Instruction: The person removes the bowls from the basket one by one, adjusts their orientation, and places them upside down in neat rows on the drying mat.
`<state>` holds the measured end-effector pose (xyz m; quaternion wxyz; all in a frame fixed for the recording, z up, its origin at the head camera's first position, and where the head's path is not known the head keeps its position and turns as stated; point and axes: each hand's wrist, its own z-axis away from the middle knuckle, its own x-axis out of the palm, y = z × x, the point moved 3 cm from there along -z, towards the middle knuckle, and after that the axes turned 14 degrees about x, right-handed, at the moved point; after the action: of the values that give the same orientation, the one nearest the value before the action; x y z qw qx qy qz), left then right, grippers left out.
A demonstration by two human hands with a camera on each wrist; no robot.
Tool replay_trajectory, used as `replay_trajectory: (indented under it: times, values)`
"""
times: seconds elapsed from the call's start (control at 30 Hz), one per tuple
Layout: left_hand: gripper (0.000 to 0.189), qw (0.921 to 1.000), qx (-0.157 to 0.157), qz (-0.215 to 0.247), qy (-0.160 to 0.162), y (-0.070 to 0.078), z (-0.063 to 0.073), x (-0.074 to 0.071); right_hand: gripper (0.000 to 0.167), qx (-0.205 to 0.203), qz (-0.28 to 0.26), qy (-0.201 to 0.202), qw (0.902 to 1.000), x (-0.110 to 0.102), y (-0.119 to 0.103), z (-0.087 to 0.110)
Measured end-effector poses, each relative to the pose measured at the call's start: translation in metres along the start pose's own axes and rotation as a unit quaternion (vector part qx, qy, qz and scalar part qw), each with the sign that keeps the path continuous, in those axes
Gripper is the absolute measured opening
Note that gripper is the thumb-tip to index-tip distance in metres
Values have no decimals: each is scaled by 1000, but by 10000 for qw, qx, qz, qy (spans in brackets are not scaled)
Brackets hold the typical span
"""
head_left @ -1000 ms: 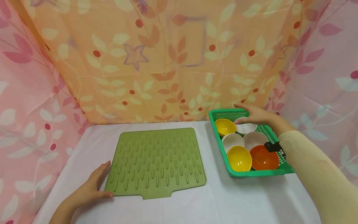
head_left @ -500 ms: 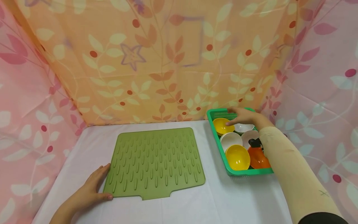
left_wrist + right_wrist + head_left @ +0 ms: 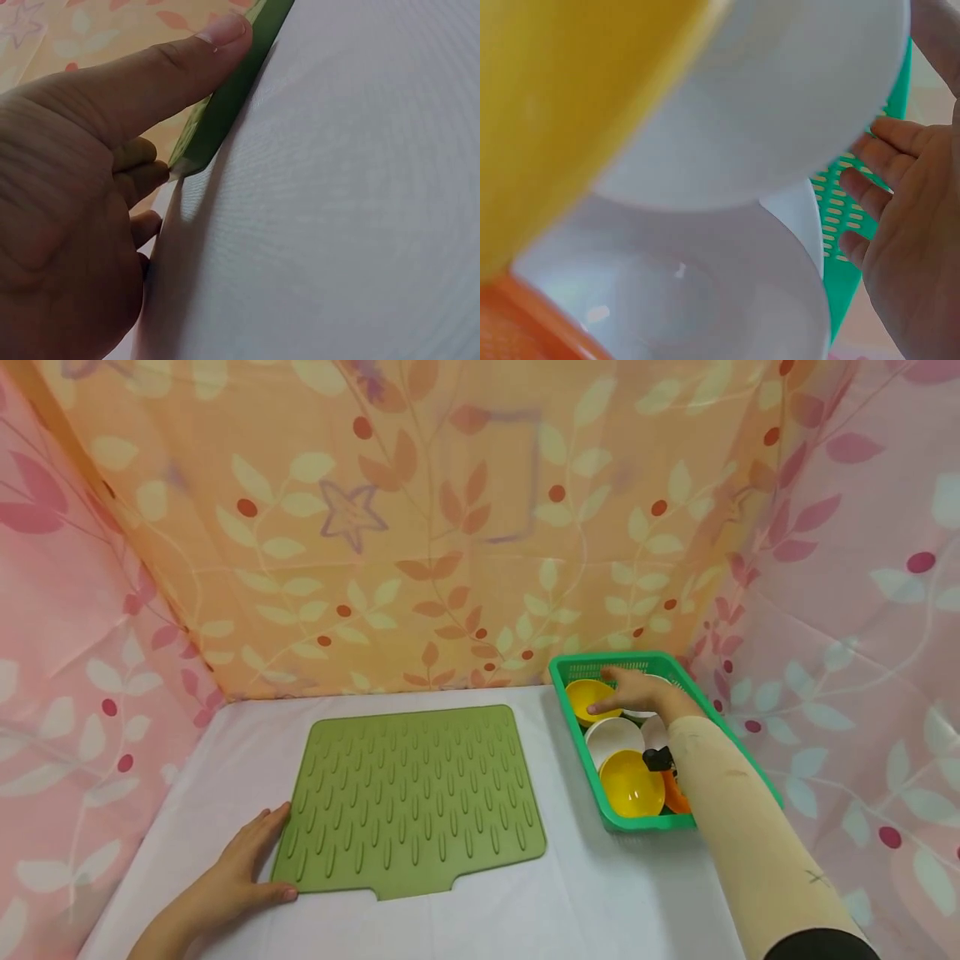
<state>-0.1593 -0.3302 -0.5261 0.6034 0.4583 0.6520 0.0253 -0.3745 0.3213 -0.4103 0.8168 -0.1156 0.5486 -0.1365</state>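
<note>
On the left lies a green ridged mat (image 3: 412,802). My left hand (image 3: 228,881) rests at its near left corner, thumb at the front edge and fingers along the left side; the left wrist view shows the thumb (image 3: 157,82) against the rim. A green basket (image 3: 588,781) holds several bowls. Over the far yellow bowl (image 3: 583,703) reaches my right hand (image 3: 637,695), its fingers spread and the thumb above the bowl; contact is unclear. Nearer are a white bowl (image 3: 613,739), another yellow bowl (image 3: 632,785) and an orange bowl (image 3: 677,797), partly hidden by the sleeve.
Other white bowls (image 3: 682,292) sit in the basket, partly covered by my hand and arm in the head view. A white cloth (image 3: 517,910) covers the table. Patterned curtains (image 3: 412,527) enclose the back and both sides.
My right hand has moved left across the basket, from over the far white bowl to the far yellow bowl, and slightly down. The left hand stays at the mat's corner.
</note>
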Motion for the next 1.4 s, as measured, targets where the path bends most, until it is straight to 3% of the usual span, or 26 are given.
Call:
replay_trajectory:
  times: [0.27, 0.9, 1.2, 1.4]
  values:
    - [115, 9998, 94, -181, 56, 2, 2, -1, 107, -87, 552, 304, 9980, 10, 3, -8]
    - [116, 9993, 209, -253, 169, -2, 5, 1, 121, 496, 1389, 456, 9880, 12, -10, -14]
    - [117, 10000, -33, -45, 54, -2, 2, -2, 115, 443, 1379, 800, 9862, 14, -12, -13]
    - [118, 9998, 113, -163, 66, -3, 5, 0, 107, 305, 1322, 1167, 9839, 9, -8, -15]
